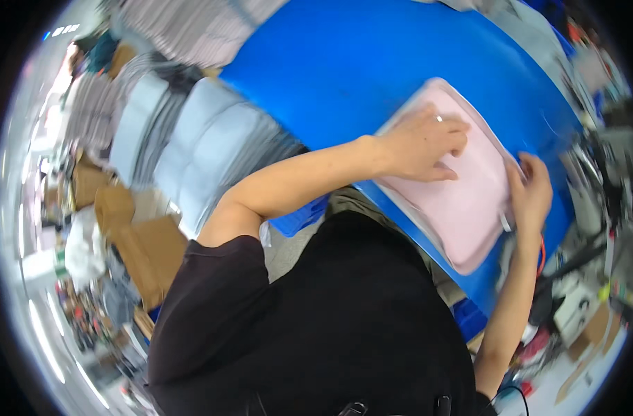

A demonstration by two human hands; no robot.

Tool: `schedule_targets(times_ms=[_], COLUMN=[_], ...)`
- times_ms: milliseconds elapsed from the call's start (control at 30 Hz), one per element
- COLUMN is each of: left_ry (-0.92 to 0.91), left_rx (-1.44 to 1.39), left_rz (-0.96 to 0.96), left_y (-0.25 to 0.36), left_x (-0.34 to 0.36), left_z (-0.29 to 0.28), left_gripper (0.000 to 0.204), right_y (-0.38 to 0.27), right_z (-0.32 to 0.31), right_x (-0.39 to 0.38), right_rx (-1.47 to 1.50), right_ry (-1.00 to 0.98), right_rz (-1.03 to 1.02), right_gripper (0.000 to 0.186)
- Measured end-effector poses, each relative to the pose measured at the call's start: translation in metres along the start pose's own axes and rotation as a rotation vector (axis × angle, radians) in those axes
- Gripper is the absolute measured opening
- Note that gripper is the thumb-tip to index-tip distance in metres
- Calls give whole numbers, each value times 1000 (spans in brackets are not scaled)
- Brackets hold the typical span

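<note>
A flat pink case [469,208] with rounded corners and a pale edge lies at a slant on the blue table. My left hand [424,145], with a ring on one finger, rests on its upper face; the fingers are apart and slightly bent. At the case's right edge is my right hand [531,191], its thumb and bent fingers closed about the rim. A small white tag [506,222] sticks out beside that hand. Blur hides the exact finger contact.
The blue table [344,76] spreads ahead of me. Stacks of grey-blue flat pieces [205,145] stand to the left, with a pale stack [191,31] farther back. Brown cardboard [146,249] lies at the lower left. Cluttered equipment [587,291] lines the right side.
</note>
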State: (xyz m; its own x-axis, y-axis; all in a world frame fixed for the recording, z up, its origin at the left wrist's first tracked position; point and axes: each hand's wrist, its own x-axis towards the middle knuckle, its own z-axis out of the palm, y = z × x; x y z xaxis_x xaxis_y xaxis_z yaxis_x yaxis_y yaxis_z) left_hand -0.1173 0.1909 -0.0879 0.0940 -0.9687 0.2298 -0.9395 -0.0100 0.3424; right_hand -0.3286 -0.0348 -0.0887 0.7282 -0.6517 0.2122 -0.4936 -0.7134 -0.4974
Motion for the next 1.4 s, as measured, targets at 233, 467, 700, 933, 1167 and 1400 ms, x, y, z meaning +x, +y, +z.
schedule_targets(times_ms=[233,467,700,933,1167,1400], left_ry=[438,142,292,186,6,-276], left_rx=[350,688,763,324,-258,-948], left_rz=[-715,-1342,-1166,-134,288,-499], left_y=[-104,-174,-112,52,59,-44], left_x=[-203,-435,-399,-215,-115,-64], left_z=[-178,-281,-329,-239,-127,-86], left_gripper=[22,61,30,24,42,33], right_y=[-11,-18,-69,-166,-96,-22], right_z=[-23,-26,-13,11,7,-60], right_x=[-32,-28,-38,-34,-17,-38], right_rx=[163,277,735,1659,1206,980], right_ry=[63,23,-224,-1047,-864,-816], right_rz=[-12,0,14,495,354,222], right_gripper=[30,28,31,54,62,39])
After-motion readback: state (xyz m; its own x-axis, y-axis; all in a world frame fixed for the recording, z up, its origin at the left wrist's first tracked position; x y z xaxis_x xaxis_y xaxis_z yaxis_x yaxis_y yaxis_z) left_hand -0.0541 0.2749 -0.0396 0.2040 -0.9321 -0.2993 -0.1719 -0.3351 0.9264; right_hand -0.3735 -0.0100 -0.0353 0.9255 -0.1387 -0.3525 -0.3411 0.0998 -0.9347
